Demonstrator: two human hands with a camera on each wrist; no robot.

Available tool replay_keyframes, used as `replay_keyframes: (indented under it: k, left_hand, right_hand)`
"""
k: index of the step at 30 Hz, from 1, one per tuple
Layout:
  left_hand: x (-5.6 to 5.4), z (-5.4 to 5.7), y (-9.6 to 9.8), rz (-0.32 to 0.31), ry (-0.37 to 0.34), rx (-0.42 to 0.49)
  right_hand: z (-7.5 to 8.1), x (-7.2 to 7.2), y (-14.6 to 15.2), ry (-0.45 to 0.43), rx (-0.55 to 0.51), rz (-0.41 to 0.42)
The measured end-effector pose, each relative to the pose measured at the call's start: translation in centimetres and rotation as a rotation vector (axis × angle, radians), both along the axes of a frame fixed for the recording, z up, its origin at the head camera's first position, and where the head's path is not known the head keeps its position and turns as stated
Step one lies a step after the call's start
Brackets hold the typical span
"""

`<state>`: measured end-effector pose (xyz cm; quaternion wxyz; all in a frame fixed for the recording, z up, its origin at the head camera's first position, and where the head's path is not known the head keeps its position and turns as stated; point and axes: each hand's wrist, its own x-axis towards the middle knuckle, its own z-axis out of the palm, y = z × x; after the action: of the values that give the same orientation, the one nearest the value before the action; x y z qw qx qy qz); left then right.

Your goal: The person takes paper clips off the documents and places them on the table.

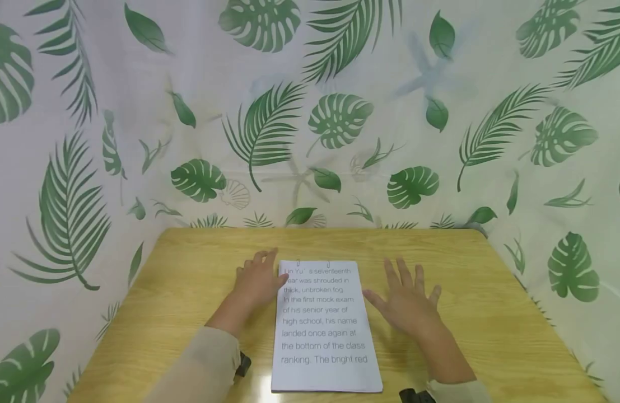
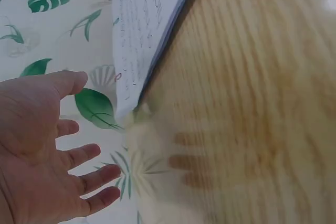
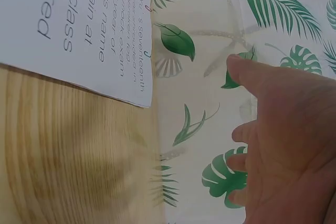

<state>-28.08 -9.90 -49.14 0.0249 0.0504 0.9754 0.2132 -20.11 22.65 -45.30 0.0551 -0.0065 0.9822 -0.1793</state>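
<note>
A stack of printed pages (image 1: 322,336) lies on the wooden table, its large English text facing me. Two small paper clips (image 1: 327,264) hold its top edge. My left hand (image 1: 258,280) is at the upper left of the stack, thumb overlapping the page's left edge in the head view. To the right of the pages, my right hand (image 1: 409,305) is spread above the table, thumb pointing toward the paper's edge. In the left wrist view the left hand (image 2: 47,150) has its fingers apart with nothing in them. The right wrist view shows the right hand (image 3: 294,135) likewise holding nothing.
The yellow wooden table (image 1: 189,268) has rounded far corners. Behind it and along both sides hangs a white curtain (image 1: 340,190) printed with green leaves. Dark wrist devices (image 1: 243,364) sit at both sleeve cuffs. Light glares off the table near the stack's lower left.
</note>
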Motion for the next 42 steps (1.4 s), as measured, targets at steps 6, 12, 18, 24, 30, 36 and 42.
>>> replay_keyframes:
  k: [6, 12, 18, 24, 30, 36, 42]
  left_hand:
    - [-1.6, -1.2, -0.1, -0.032, -0.078, 0.056]
    - [-2.6, -2.0, -0.2, -0.055, -0.125, 0.109]
    - [-3.2, -2.6, -0.3, -0.058, -0.122, 0.186]
    - [-3.6, -2.8, -0.3, -0.061, -0.131, 0.385]
    - [-3.9, -3.0, -0.4, -0.048, -0.178, 0.501]
    - [-4.1, -3.5, -0.6, -0.047, -0.176, 0.523]
    - [-4.2, -4.0, -0.7, -0.050, -0.197, 0.556]
  right_hand:
    - [-0.7, 0.0, 0.0, -0.008, 0.016, 0.009]
    - [-1.4, -0.1, -0.5, -0.032, 0.021, 0.032]
    - [-2.0, -0.8, -1.1, -0.027, -0.073, 0.065]
    - [-2.5, -2.0, -1.6, -0.033, -0.212, 0.066]
    - [-3.2, -4.2, -2.0, 0.012, -0.303, 0.072]
    - [-4.4, -6.5, -3.0, 0.088, -0.457, 0.036]
    - [-5.7, -8.7, -4.3, 0.101, -0.502, 0.037]
